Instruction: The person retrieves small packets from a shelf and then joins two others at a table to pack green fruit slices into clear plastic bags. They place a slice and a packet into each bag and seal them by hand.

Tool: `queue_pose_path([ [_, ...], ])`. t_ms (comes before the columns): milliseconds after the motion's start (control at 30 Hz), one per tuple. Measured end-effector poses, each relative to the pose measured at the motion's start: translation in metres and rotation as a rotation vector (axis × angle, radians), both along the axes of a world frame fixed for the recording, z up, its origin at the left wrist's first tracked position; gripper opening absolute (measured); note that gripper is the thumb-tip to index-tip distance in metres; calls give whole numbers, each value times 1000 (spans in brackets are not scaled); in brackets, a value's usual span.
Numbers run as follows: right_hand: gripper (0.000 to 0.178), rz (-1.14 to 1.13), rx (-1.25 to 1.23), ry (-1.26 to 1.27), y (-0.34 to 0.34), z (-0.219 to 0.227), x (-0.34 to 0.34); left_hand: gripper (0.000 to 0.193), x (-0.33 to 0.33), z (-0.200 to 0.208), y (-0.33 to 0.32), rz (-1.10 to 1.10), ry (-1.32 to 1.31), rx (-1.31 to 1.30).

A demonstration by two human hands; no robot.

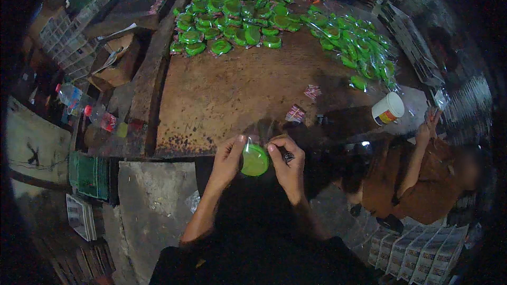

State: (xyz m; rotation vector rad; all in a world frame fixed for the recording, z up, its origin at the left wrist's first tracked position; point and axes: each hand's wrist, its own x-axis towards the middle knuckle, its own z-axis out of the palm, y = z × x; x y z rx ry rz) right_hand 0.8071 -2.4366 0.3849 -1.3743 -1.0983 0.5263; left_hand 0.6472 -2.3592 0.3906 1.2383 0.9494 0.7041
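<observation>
A round green disc-shaped item in a clear plastic bag [255,160] hangs between my hands, just off the near edge of the wooden table. My left hand [230,154] is closed, its thumb and fingers pinching the bag's upper left side. On the other side, my right hand [288,159] pinches the bag's upper right edge. A small dark tangle [288,157] sits against my right fingers; its kind is too small to make out. Small red-and-white printed cards [295,113] lie on the table beyond my right hand, with a second little pile [312,92] farther off.
Many bagged green discs [232,21] cover the table's far side, with another heap [359,42] at far right. A white tub [388,108] stands on the right. Nearby sits a person in brown [422,179]. Plastic bottles [100,117] and a cardboard box [117,63] are at left.
</observation>
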Motion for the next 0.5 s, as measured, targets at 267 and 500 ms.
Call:
queue_pose_path([
  [267, 25, -49, -22, -91, -7, -3, -11, 56, 5, 11, -17, 217, -36, -120],
  [500, 29, -48, -100, 259, -2, -3, -7, 54, 12, 20, -21, 137, -229, 59],
])
